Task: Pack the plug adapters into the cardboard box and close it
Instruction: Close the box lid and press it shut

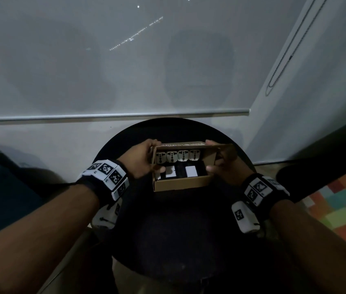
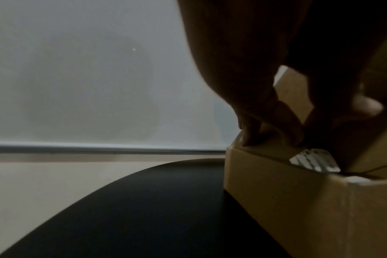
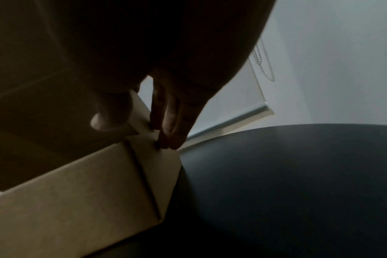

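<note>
A brown cardboard box (image 1: 180, 183) stands on a round black table (image 1: 178, 240). Several white plug adapters (image 1: 177, 155) stand in a row along its far side, with more white and dark pieces (image 1: 190, 171) in front of them. The lid (image 1: 185, 145) is half raised over the far edge. My left hand (image 1: 146, 159) pinches the lid's left side flap (image 2: 292, 90), thumb inside and fingers (image 2: 250, 134) outside. My right hand (image 1: 220, 163) pinches the right side flap (image 3: 141, 113) the same way, its fingers (image 3: 168, 132) on the box's outer corner. One adapter (image 2: 314, 161) shows under the lid.
A grey roller blind (image 1: 125, 60) with its bottom rail hangs just behind the table. A bead chain (image 1: 284, 54) hangs at the right. A colourful checked mat (image 1: 341, 209) lies on the floor to the right, and a dark blue shape (image 1: 2, 198) sits at the left.
</note>
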`<state>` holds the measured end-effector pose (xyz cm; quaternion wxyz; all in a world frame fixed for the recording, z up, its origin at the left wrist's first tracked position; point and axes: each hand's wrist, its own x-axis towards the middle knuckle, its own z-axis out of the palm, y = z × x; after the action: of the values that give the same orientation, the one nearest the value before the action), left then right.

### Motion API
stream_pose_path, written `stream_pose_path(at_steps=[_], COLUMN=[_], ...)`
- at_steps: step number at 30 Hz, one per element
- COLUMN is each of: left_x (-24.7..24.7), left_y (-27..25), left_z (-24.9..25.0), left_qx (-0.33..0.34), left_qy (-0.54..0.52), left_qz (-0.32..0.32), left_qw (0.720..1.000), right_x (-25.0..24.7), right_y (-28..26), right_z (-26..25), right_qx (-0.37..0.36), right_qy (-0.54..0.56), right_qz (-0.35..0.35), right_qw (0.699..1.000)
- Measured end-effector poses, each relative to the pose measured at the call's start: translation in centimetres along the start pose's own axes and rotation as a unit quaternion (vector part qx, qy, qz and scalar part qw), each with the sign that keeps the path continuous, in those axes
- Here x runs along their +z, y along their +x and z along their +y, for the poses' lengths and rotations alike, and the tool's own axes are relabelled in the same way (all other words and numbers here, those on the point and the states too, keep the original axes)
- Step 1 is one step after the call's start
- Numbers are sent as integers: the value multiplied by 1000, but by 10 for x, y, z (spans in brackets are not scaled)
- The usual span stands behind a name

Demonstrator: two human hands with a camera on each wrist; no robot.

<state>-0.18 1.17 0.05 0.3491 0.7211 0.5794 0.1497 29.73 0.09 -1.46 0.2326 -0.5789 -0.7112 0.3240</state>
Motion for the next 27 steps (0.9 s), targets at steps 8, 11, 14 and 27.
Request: stream_pose_path(at_steps=[8, 11, 14, 27], left_x=[-4, -4, -6, -9], left_y=[-2, -5, -7, -23], left_z=[5, 6, 8, 9], left_qx=[2, 6, 29, 68], left_qy=[16, 57, 78, 222], left_qz=[-26, -31, -44, -165], left_qw=[1000, 998, 996, 959], right_x=[-1, 2, -1, -17], right_y=[0, -5, -9, -29], right_z=[-11, -9, -6, -10], right_qx=[91, 90, 25, -141], right_qy=[-88, -61, -67, -118], right_qz=[-32, -33, -47, -95], right_qw=[991, 993, 996, 978])
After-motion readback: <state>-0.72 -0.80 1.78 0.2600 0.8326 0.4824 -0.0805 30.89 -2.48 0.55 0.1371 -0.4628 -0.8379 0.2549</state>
